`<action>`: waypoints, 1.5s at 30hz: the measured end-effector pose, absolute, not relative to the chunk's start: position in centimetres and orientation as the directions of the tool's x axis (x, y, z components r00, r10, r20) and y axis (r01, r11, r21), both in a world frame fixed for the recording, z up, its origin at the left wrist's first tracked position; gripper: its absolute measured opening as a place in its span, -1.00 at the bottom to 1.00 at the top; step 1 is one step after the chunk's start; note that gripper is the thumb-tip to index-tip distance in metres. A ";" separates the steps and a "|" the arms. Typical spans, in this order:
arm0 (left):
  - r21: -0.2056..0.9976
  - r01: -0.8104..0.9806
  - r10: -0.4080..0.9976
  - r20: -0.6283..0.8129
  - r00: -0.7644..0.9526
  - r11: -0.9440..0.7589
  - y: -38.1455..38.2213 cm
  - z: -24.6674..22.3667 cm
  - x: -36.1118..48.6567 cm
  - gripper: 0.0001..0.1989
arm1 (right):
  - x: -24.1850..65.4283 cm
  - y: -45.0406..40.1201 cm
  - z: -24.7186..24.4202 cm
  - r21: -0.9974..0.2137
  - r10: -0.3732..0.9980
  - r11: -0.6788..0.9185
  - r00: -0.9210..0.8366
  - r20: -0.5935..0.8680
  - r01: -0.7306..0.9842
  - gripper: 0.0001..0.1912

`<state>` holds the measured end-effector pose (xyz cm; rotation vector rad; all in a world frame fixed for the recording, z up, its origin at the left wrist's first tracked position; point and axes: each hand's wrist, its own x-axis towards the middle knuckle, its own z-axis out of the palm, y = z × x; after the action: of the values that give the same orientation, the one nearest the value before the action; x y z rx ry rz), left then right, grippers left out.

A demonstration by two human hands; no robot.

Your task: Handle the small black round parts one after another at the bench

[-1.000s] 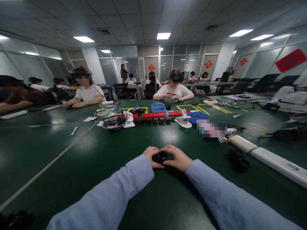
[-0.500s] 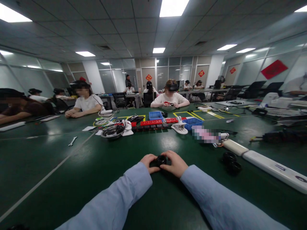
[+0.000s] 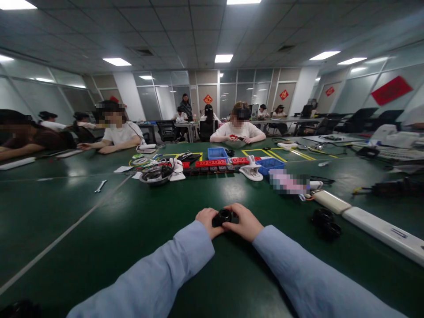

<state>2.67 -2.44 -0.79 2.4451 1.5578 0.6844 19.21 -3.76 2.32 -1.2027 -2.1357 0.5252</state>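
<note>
The left hand (image 3: 207, 219) and right hand (image 3: 247, 222) are closed on opposite sides of a black ringed part (image 3: 224, 215) at the frame's lower centre, seemingly to steady it while leaving its opening uncovered. Beneath spreads the green worktop (image 3: 149, 216). A long white case (image 3: 384, 232) lies lower right, a cable-filled bowl (image 3: 144, 177) left of centre. Similar black parts (image 3: 326, 224), right, sit within easy reach; a wrench (image 3: 100, 186) lies left.

Beyond the hands stretches the green bench (image 3: 132, 207), a pale line (image 3: 66, 234) slanting across it on the left; farther off, glass partitions (image 3: 168, 99), white pillars (image 3: 128, 95), dark chairs (image 3: 167, 131) and glowing ceiling panels (image 3: 224, 58) overhead.
</note>
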 end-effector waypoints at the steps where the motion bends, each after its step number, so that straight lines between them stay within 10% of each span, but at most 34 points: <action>1: 0.381 0.792 0.874 0.298 0.383 -0.477 -2.1 -1.0 2.5 -0.60 | 19.4 -3.6 2.5 -0.622 0.855 0.512 -0.422 0.303 0.592 -0.61; 9: 0.381 0.617 0.721 0.268 0.639 -0.688 -0.8 -1.7 0.8 -0.51 | 20.8 -3.0 2.8 -0.683 0.775 0.552 -0.597 0.207 0.479 -0.51; 25: 0.324 0.846 0.896 0.291 0.337 -0.423 -2.7 -0.3 2.8 -0.56 | 18.4 -4.6 2.1 -0.616 0.865 0.501 -0.364 0.345 0.608 -0.65; 45: 0.461 0.627 0.771 0.269 0.577 -0.629 -1.5 -1.2 1.4 -0.41 | 19.7 -3.7 2.5 -0.670 0.758 0.602 -0.575 0.308 0.435 -0.56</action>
<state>1.40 -1.51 -1.18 2.4959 1.1435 0.6486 19.71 -3.69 2.52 -0.9390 -2.2455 0.7256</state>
